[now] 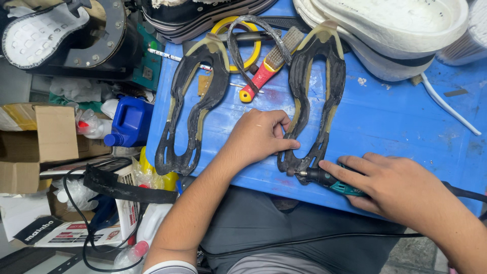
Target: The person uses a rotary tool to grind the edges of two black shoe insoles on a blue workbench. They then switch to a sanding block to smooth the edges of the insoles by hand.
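Pressing down on a dark rubber shoe sole, the left hand lies flat with its fingers bent, fingertips on the sole's inner rim near the heel end, close to the near edge of the blue surface. Its hold is a pinning one, not a closed fist. The right hand is closed around a small black and teal rotary tool, gripped like a pen, with the tool's tip touching the heel end of that same sole just beside the left fingertips. A black cord runs from the tool off toward the right edge.

A second matching sole lies near the left edge of the surface, well apart from both hands. Between the two soles, toward the far edge, sit a red-handled brush, a yellow ring and a loose dark rubber loop that overlaps the ring. White shoe soles are stacked at the far right corner, and a white strip lies on the right side.

Off the left edge stand a blue plastic jug, a cardboard box and a tangle of black cable
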